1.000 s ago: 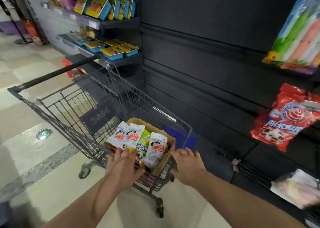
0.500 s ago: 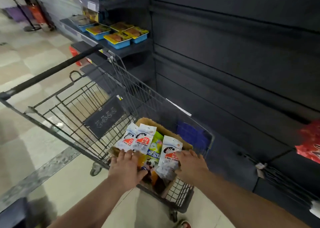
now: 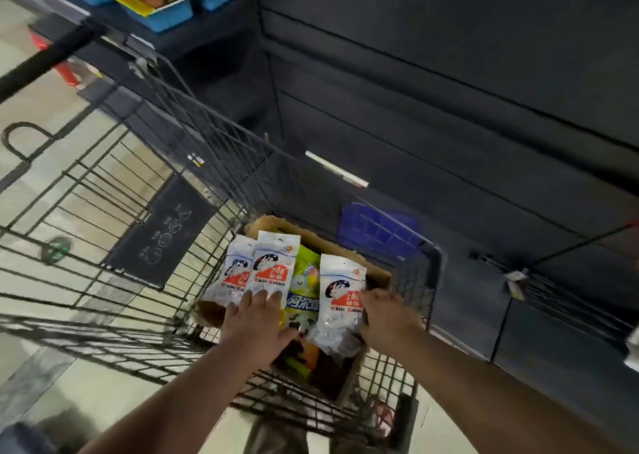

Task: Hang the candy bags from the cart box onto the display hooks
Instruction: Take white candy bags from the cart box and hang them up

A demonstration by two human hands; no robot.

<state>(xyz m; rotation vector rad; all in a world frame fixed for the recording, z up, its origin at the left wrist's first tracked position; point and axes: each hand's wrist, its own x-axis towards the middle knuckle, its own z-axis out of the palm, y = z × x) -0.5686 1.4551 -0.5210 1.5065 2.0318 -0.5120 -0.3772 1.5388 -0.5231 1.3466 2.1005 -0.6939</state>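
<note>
Left hand (image 3: pixel 254 329) spread flat on 2 White Rabbit candy bags (image 3: pixel 257 272); right hand (image 3: pixel 387 319) pinching 3rd bag (image 3: pixel 340 298) at 3 o'clock edge. Light, crinkly, slippery; best gripped near top hang-hole.

the left hand (image 3: pixel 257 322) covers the lower ends of two white bags (image 3: pixel 256 274); the right hand's (image 3: pixel 387 315) grip is hidden behind a third bag (image 3: pixel 340 298); the box (image 3: pixel 377 275) floor is unseen; trays (image 3: pixel 155 1) are cut off at the top edge; the hooks (image 3: pixel 553 291) are blurred

Your cardboard box (image 3: pixel 377 275) sits in the cart (image 3: pixel 145 163) at its near right corner. Candy bags (image 3: pixel 271 270) stand upright in the box. The display wall (image 3: pixel 449 108) lies right of the cart, shelf trays (image 3: pixel 155 7) beyond it.
</note>
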